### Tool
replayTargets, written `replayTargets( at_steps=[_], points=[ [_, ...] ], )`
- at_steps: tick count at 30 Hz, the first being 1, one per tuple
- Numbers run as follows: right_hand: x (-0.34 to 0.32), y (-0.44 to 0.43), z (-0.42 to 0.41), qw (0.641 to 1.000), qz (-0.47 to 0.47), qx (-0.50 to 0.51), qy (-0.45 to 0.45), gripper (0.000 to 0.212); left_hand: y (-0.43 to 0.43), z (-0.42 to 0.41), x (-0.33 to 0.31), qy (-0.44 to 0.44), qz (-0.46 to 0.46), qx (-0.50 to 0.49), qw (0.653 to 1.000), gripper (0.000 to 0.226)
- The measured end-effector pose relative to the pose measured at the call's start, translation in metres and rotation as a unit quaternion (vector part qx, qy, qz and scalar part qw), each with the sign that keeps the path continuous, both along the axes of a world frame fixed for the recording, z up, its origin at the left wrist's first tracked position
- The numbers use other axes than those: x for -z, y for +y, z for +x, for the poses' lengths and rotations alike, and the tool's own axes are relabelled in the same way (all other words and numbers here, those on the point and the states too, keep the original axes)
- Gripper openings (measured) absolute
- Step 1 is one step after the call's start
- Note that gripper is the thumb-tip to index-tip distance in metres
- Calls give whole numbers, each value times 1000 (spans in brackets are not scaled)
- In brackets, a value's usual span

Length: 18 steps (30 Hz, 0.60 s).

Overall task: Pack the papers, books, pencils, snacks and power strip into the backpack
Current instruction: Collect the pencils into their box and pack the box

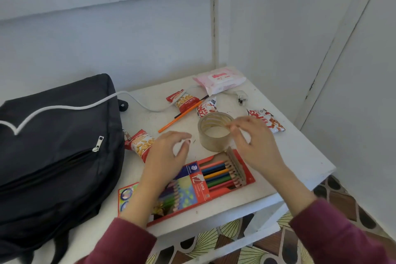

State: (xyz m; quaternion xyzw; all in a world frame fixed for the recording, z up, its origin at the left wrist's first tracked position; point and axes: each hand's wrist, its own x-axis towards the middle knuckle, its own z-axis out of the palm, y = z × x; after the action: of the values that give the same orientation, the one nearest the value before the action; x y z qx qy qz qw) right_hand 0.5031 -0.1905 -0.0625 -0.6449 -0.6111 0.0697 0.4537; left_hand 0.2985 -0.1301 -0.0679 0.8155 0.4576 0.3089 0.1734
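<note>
Hands at work over a white table (300,156): your left hand (165,152) hovers between a peanut packet (141,143) and a roll of clear tape (211,135), thumb and fingers loosely curved with nothing between them. Your right hand (255,146) is above the roll's right rim, fingertips (233,127) drawn close together. Motion blur hides whether they touch or pinch anything. Just in front of both hands lies an open red pencil box (192,184), flap folded back, its coloured pencils (218,174) showing in a row. Your left forearm crosses over the box's closed end. The black backpack (53,146) lies on its side at the table's left, a silver zipper pull (98,143) showing on its front. A white cable (64,107) runs across the top of the bag and onto the table, toward a plug (242,97) near the far edge. An orange pencil (180,117) lies loose and slanted behind the tape. A second peanut packet (184,100) sits at its far end. Two white-and-red snack packets (206,107) (270,121) rest behind and to the right of the roll. A pink pack of wipes (219,80) sits at the back, against the wall. Maroon sleeves (120,242) cover both of your forearms.
</note>
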Motion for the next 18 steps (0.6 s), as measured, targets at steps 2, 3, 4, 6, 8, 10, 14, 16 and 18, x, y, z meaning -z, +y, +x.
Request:
replayTargets(
  at_steps=[2, 3, 4, 6, 8, 10, 14, 16, 18],
  points=[
    [-12, 27, 9, 999, -15, 16, -36, 27, 21, 1, -7, 29, 2, -31, 999, 23],
    [-17, 42, 14, 997, -28, 25, -63, 22, 31, 2, -11, 47, -1, -43, 998, 25],
    [-22, 58, 18, 994, -40, 29, -98, 21, 42, 4, -14, 62, -6, -50, 997, 26],
    [-27, 90, 24, 980, -73, 17, -183, 25, 62, 5, -16, 89, -21, -61, 994, 27],
    [-29, 120, 29, 962, -102, -4, -252, 28, 78, 4, -14, 114, -36, -73, 990, 28],
    [-26, 146, 34, 948, -113, -22, -298, 29, 88, 2, -9, 135, -55, -83, 986, 29],
    [-15, 181, 39, 900, -158, -50, -403, 37, 100, 1, -5, 175, -91, -88, 976, 26],
    [-11, 191, 37, 885, -171, -63, -429, 37, 104, -1, -5, 176, -94, -87, 976, 25],
    [-9, 196, 34, 879, -171, -75, -439, 35, 107, -3, -5, 167, -98, -86, 977, 25]
  ],
)
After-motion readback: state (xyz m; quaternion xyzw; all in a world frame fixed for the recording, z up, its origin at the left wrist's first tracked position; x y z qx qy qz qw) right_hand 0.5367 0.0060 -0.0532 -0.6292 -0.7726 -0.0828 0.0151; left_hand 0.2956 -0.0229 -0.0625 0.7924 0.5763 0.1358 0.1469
